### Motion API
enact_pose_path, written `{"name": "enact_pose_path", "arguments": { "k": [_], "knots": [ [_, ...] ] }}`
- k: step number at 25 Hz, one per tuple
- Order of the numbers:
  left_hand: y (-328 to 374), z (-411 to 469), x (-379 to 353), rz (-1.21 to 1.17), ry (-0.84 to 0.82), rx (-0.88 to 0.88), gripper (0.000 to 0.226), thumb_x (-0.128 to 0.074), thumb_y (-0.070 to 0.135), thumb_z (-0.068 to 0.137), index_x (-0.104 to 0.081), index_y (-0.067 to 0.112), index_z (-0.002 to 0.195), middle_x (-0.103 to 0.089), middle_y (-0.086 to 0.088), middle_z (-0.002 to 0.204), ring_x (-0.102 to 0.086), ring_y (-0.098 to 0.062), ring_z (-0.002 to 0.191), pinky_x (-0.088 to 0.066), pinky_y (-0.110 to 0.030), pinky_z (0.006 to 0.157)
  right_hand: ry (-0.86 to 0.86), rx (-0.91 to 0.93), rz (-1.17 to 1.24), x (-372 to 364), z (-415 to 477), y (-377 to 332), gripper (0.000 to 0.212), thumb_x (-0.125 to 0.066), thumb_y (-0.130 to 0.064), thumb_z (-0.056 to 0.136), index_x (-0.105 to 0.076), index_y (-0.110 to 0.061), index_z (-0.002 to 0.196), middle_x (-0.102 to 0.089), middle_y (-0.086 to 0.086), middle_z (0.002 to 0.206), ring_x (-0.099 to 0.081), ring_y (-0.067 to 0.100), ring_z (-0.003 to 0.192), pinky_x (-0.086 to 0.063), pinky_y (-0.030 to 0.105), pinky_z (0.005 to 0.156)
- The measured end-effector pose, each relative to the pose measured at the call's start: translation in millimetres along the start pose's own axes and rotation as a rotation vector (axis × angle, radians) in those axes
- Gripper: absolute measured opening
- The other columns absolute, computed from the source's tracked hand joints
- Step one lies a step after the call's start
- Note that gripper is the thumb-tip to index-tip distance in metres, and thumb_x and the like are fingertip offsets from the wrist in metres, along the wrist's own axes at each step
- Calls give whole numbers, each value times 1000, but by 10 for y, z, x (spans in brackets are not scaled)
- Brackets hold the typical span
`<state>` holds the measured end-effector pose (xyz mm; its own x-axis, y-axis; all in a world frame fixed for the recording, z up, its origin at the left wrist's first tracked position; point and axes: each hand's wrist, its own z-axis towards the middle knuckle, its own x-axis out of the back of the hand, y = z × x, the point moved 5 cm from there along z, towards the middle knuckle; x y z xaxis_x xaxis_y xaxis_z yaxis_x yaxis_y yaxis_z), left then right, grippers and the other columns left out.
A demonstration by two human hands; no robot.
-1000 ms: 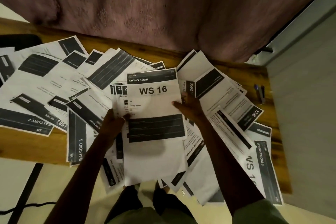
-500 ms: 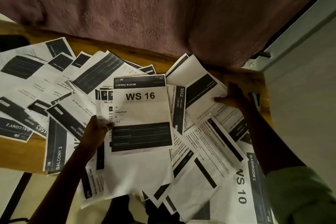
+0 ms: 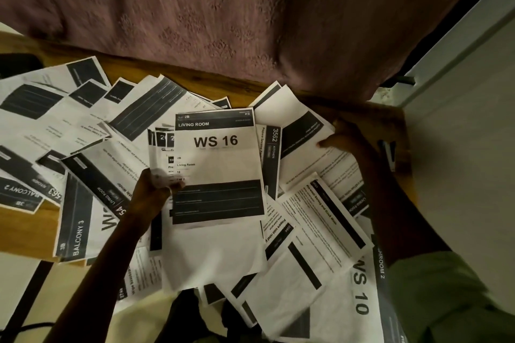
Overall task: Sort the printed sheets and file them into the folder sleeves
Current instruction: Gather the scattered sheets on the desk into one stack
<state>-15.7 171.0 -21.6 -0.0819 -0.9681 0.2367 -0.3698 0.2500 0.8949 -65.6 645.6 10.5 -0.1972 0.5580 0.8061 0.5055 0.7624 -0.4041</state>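
Left: your left hand (image 3: 154,189) grips the white printed sheet headed WS 16 (image 3: 217,159), mid-table.
Right: your right hand (image 3: 345,139) thumbs a dark-banded white sheet (image 3: 301,131), far right corner; grip unclear.
Progress: likely early; black-and-white printed sheets (image 3: 55,125) strewn over brown wooden table (image 3: 390,120); no folder visible.

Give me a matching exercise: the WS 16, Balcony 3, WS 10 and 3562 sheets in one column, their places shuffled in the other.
1. WS 16 sheet
2. Balcony 3 sheet
3. WS 10 sheet
4. 3562 sheet

A. near right, beside the right sleeve
B. left, at the table's near edge
C. just right of the WS 16 sheet, partly under it
D. middle, gripped by the left hand

Pairs: 1-D, 2-B, 3-A, 4-C
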Motion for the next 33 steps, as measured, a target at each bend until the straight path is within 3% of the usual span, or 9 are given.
{"name": "enact_pose_path", "arguments": {
  "k": [2,5,9,13,16,19,24,29,33],
  "knots": [
    [44,-31,8,30,-3,31,18,-66,-5,88,-56,-2,103,-69,-2,87,-69,-6,86,-53,-21,71,12,12,6,77,-9,-36,29,-71,-24,87,-62,-10,110,-65,5,106,-62,24,104,-48,36,83],
    [15,-52,21,4,-5,62,21,-57,-13,90,-56,6,100,-72,2,88,-70,0,85,-54,-29,80,94,68,-37,328,-144,-162,24,-64,-22,91,-62,-11,112,-63,14,114,-60,33,110,-48,40,87],
    [-29,-67,3,-15,42,100,41,-48,-16,91,-46,7,125,-61,0,105,-64,-10,94,-50,-27,78,285,169,-132,899,-627,-547,24,-58,-23,95,-57,-14,117,-61,13,119,-57,32,112,-41,37,84],
    [-75,-4,0,-18,76,138,48,-54,-12,89,-44,6,133,-54,-5,119,-50,-22,112,-48,-41,92,385,287,-31,1338,-1286,-891,24,-60,-24,95,-57,-13,117,-64,8,117,-60,26,106,-44,35,83],
    [-118,11,44,10,57,145,43,-59,-8,86,-47,8,124,-58,-10,122,-56,-28,116,-52,-52,96,398,317,300,1478,-1660,-998,26,-65,-23,93,-60,-14,117,-70,-4,110,-68,15,94,-56,35,83],
    [-101,-13,76,39,39,144,43,-68,-1,84,-48,14,118,-61,-9,117,-60,-30,112,-55,-53,92,395,301,698,1379,-1917,-1064,27,-66,-16,92,-63,-10,118,-75,-2,101,-73,15,88,-61,35,78],
    [-86,-22,99,43,17,121,56,-68,-1,84,-45,13,133,-62,-8,123,-59,-29,116,-54,-55,95,655,366,904,1381,-2270,-1332,34,-65,-19,94,-56,-1,121,-74,-2,106,-73,14,93,-59,26,74],
    [-88,-10,132,6,-8,143,60,-72,3,83,-45,12,135,-62,-7,124,-60,-27,116,-55,-52,94,354,158,768,617,-1896,-1278,17,-67,-34,91,-67,-27,106,-75,-7,93,-72,9,80,-58,31,66],
    [-86,-18,172,-51,-22,162,45,-67,1,87,-52,11,129,-65,-8,120,-63,-27,111,-55,-50,93,114,-19,715,-723,-1448,-996,21,-66,-37,91,-61,-27,109,-71,-2,99,-70,23,92,-57,39,74]
  ]
}}
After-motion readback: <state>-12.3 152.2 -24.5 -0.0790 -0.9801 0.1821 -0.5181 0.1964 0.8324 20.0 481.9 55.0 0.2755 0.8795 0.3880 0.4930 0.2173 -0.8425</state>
